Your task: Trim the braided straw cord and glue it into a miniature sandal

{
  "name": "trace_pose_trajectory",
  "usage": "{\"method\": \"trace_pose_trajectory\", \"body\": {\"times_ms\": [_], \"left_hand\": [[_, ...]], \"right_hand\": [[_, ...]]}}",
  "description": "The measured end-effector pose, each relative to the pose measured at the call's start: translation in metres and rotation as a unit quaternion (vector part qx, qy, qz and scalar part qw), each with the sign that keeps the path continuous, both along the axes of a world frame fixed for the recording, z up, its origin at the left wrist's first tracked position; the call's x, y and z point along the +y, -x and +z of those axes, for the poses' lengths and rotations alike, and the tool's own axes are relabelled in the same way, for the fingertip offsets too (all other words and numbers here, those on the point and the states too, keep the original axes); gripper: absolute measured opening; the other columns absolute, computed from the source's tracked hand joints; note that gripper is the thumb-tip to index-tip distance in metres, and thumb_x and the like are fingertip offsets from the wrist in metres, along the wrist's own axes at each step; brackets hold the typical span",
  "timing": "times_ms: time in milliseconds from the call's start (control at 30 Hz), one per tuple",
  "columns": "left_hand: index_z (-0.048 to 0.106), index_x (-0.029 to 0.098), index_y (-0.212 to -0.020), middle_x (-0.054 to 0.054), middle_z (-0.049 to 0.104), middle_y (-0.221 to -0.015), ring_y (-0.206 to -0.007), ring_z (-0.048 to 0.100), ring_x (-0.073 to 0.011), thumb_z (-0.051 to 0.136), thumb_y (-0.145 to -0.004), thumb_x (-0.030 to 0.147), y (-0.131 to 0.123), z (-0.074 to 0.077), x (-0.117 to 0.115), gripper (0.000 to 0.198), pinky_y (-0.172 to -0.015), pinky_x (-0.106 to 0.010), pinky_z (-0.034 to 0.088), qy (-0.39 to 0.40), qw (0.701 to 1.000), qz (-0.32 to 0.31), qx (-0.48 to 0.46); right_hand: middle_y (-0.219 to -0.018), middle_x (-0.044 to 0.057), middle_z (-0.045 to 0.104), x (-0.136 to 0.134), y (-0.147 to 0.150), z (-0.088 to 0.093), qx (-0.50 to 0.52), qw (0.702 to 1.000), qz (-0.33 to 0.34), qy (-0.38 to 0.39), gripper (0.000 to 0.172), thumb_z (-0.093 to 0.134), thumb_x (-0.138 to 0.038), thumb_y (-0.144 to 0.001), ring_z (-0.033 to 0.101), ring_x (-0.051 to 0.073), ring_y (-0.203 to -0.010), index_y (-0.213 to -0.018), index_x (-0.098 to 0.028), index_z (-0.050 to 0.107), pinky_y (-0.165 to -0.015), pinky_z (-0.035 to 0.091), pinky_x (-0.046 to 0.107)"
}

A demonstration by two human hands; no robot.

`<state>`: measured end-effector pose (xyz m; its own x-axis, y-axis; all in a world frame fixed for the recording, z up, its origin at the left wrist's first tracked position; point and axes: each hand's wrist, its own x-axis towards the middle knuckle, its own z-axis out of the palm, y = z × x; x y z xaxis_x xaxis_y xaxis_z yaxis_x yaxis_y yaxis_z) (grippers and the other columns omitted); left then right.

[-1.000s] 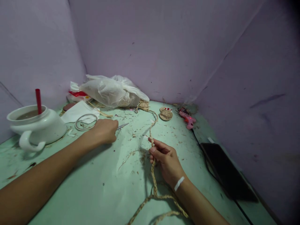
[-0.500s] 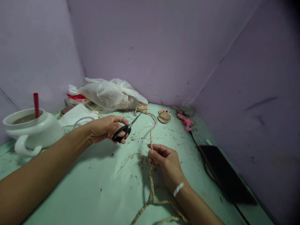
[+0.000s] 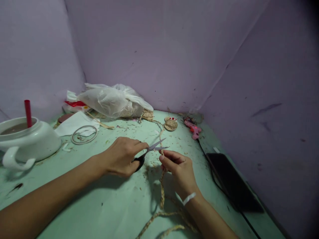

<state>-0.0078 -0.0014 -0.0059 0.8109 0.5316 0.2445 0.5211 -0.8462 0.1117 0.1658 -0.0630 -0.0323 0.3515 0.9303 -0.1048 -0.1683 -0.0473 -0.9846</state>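
Black-handled scissors [image 3: 150, 149] are in my left hand [image 3: 124, 155], its fingers wrapped round the handles. Their blades are spread, one on each side of a braided straw cord [image 3: 162, 194], just above the fingertips of my right hand [image 3: 178, 166]. That hand pinches the cord between thumb and forefinger. Below the pinch the cord hangs toward the table; above, it runs back to a small woven straw piece [image 3: 148, 115] near the plastic bag. More braided cord lies curved at the front, partly hidden by my right forearm.
On the left stands a white pot [image 3: 47, 141] with a red stick. A white plastic bag [image 3: 112, 101] rests at the back, near a round straw piece [image 3: 170, 124]. A pink glue gun [image 3: 193, 129], its cord and a black phone-like slab [image 3: 231, 181] lie right. A metal ring [image 3: 84, 143] lies left.
My left hand has moved right and nearer, turning palm down. The scissor blades have opened and come around the cord. My right hand keeps its pinch.
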Motion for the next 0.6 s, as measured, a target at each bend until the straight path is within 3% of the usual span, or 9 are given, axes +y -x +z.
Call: {"method": "trace_pose_trajectory", "body": {"times_ms": [133, 600], "left_hand": [[0.048, 0.019, -0.113, -0.004, 0.060, -0.080, -0.072, 0.056, -0.0217, 0.046, -0.065, 0.022, -0.0026, -0.0018, -0.0016, 0.049, -0.062, -0.032, 0.041, -0.032, 0.998, -0.004, 0.060], [0.042, 0.020, -0.119, -0.005, 0.062, -0.079, -0.066, 0.058, -0.0216, 0.044, -0.070, 0.021, -0.0028, -0.0028, -0.0014, 0.050, -0.055, -0.031, 0.039, -0.044, 0.992, -0.001, 0.116]], "right_hand": [[-0.043, -0.002, 0.058, 0.0005, 0.0015, 0.0005, -0.006, 1.000, -0.011, -0.002, 0.017, 0.070, -0.018, -0.048, 0.046, 0.009, -0.038, -0.064, -0.013, 0.070, -0.040, 0.036, 0.022], [-0.040, -0.004, 0.054, -0.0009, 0.0009, -0.0014, -0.063, 0.998, 0.005, -0.011, 0.007, 0.067, -0.018, -0.055, 0.044, 0.008, -0.040, -0.061, -0.014, 0.068, -0.041, 0.034, 0.021]]}}
